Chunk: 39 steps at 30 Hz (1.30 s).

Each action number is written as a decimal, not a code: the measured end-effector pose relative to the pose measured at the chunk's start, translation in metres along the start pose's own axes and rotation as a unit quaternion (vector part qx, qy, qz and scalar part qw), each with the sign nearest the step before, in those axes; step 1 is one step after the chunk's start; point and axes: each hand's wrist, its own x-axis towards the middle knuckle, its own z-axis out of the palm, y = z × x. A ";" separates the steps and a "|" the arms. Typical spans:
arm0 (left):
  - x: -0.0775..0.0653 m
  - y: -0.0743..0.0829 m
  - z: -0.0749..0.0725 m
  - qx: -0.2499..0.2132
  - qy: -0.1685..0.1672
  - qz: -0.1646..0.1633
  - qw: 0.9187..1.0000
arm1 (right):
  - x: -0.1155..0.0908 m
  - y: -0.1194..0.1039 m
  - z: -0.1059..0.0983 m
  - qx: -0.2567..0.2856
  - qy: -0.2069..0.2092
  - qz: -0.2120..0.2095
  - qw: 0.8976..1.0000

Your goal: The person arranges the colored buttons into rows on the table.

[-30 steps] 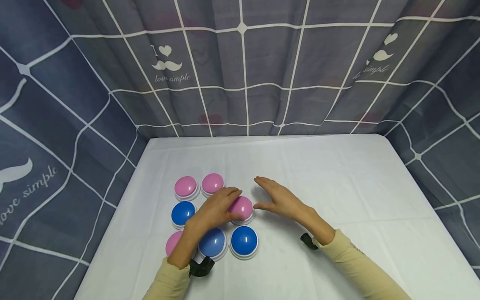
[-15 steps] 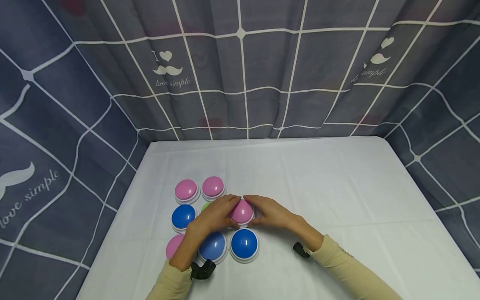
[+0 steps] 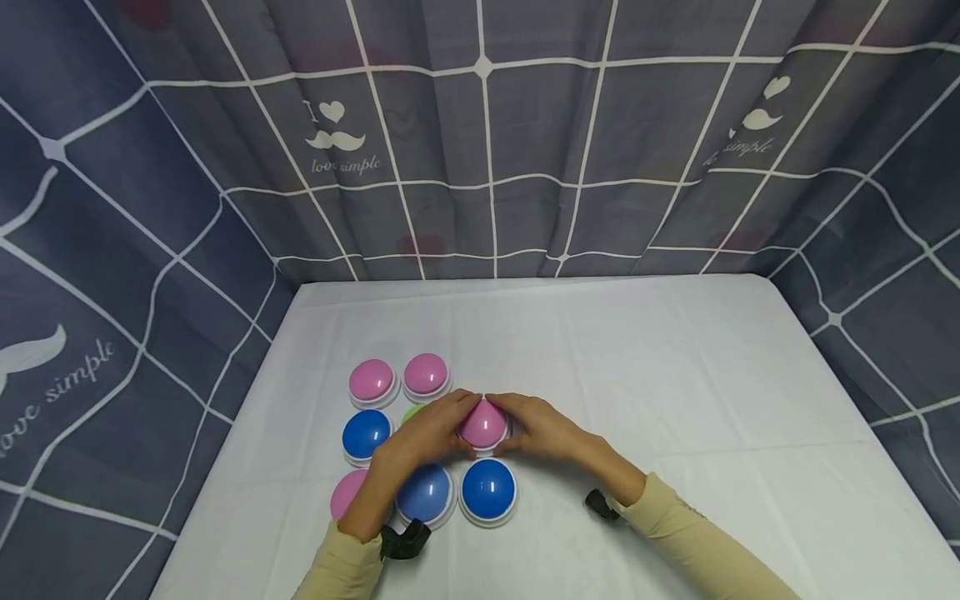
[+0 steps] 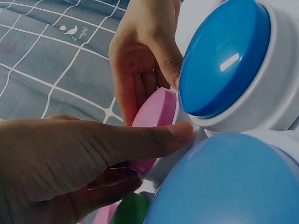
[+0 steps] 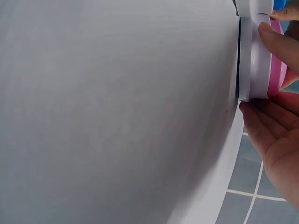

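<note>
Both my hands hold a pink push button (image 3: 483,427) with a white round base, one hand from each side. My left hand (image 3: 426,435) has its thumb at the near side and its fingers at the far side of the base. Mirroring it, my right hand (image 3: 546,427) curls round the right side. In the right wrist view the thumb lies on the white base (image 5: 259,60) and the fingertips reach its other edge. Just in front is a blue push button (image 3: 489,490). A green button (image 3: 412,412) is mostly hidden behind my left hand.
Two pink buttons (image 3: 426,375) stand at the back left. A blue button (image 3: 367,434) and another pink button (image 3: 348,493) are at the left edge of the group. A second front blue button (image 3: 425,493) sits under my left forearm. White cloth covers the table (image 3: 675,375).
My right hand has moved left and nearer to meet the pink button, and its fingers have closed round it. The left hand has shifted slightly closer against the button.
</note>
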 end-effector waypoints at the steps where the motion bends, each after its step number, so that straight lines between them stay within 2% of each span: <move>1: 0.000 0.000 0.000 -0.002 0.002 0.001 1.000 | 0.000 0.000 0.000 -0.003 0.002 -0.002 1.000; 5: 0.000 0.001 -0.002 -0.013 0.007 -0.005 1.000 | 0.000 0.000 -0.002 0.000 0.009 -0.004 1.000; 14: 0.007 0.005 -0.006 -0.032 0.023 -0.024 0.999 | 0.003 0.010 -0.011 0.052 0.034 0.007 0.998; 19: 0.020 0.004 -0.011 -0.037 0.036 -0.030 0.998 | 0.010 0.020 -0.019 0.077 0.063 0.005 0.995; 25: 0.037 -0.001 -0.015 -0.033 0.048 -0.030 0.998 | 0.022 0.031 -0.025 0.095 0.070 0.005 0.993; 30: 0.050 -0.009 -0.018 -0.028 0.039 -0.037 0.998 | 0.033 0.040 -0.022 0.091 0.073 -0.001 0.993; 39: 0.064 -0.019 -0.021 -0.040 0.026 -0.013 0.999 | 0.039 0.050 -0.020 0.098 0.070 0.016 0.993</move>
